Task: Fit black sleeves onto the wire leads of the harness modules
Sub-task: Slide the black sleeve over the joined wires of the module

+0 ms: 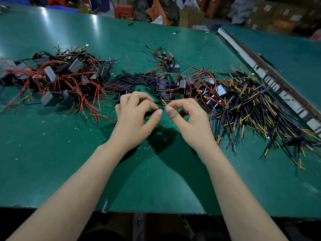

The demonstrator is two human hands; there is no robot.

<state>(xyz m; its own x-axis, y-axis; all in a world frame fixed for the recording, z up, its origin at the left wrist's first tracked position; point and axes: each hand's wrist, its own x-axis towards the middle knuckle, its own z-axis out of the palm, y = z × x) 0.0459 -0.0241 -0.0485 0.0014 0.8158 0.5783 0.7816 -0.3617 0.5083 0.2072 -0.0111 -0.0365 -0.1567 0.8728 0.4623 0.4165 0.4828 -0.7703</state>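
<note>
Left hand (137,110) pinching black sleeve (153,111), right hand (187,115) pinching yellow lead (164,102), lead tip hidden by fingertips

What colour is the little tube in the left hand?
Black; the sleeve shows best in the head view.

Factory assembly workshop, green workbench (52,153) heaped with wire harnesses (57,79), stacked cardboard boxes (271,13) behind

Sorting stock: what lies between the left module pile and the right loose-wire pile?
In the head view, loose black sleeves, then more modules tangled in red leads.
</note>
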